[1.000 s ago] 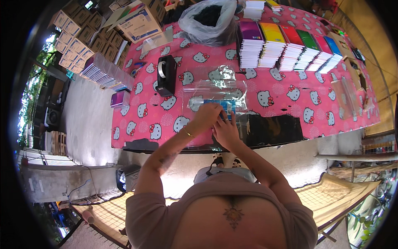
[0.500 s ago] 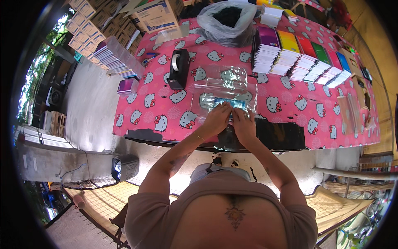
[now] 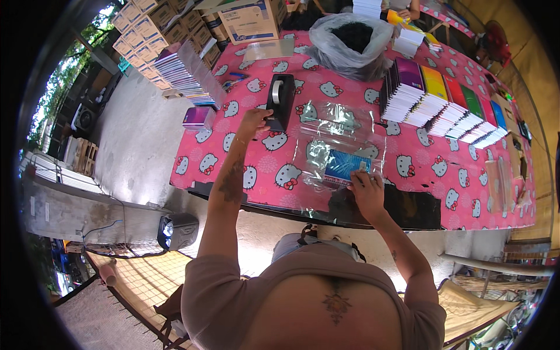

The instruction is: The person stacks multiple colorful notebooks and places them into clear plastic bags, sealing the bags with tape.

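My left hand (image 3: 254, 123) is at the near end of a black tape dispenser (image 3: 282, 100) that holds a pale roll. Its fingertips are closed at that end; whatever they pinch is too small to make out. A blue spiral notebook (image 3: 344, 165) lies under or inside a clear plastic sheet (image 3: 312, 153) with shiny creases. On the notebook's near right corner rests my right hand (image 3: 368, 191), its fingers a little apart and pressing down.
Rows of coloured notebooks (image 3: 434, 96) stand at the right. Behind the dispenser are a bag of black material (image 3: 350, 49) and cardboard boxes (image 3: 251, 23). More notebooks (image 3: 189, 79) are stacked at the left. Clear sleeves (image 3: 499, 185) lie far right. Another person's arm (image 3: 413, 9) shows at the back.
My left hand has left the notebook and moved left and away to the tape dispenser. My right hand has shifted to the notebook's near right corner, showing more of its blue cover. The view has shifted.
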A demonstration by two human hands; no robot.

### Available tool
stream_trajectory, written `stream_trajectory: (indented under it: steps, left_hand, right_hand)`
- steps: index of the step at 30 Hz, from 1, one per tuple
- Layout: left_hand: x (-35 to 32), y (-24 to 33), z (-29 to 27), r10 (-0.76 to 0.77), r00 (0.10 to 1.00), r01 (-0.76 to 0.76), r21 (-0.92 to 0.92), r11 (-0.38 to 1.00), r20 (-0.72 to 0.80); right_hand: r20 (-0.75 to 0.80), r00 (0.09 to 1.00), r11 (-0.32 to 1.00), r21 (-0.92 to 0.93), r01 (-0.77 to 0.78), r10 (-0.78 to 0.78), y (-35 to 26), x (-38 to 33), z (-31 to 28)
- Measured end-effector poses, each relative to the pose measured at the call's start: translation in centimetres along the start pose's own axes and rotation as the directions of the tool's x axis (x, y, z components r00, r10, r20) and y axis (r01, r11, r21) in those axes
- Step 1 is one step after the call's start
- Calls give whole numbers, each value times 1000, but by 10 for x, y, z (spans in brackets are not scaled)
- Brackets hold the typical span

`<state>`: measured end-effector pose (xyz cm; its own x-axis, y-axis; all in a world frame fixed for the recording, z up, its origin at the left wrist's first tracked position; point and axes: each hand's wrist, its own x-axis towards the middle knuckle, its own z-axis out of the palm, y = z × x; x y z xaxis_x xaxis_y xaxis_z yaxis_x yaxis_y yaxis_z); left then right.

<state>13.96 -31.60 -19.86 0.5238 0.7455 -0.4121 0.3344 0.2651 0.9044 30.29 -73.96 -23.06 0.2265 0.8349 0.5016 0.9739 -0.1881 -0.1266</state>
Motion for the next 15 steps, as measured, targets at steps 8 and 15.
stream_trajectory:
  steps: [8, 15]
  left_hand:
    - [-22, -29, 34, 254, 946, -296, -220, 929, -201]
    - [-3, -30, 24, 501, 849, -514, -45, 856, -167]
  right_hand:
    - [75, 996, 998, -26, -55, 57, 4, 1, -8]
    - [66, 998, 1000, 2, -17, 17, 0, 4, -7]
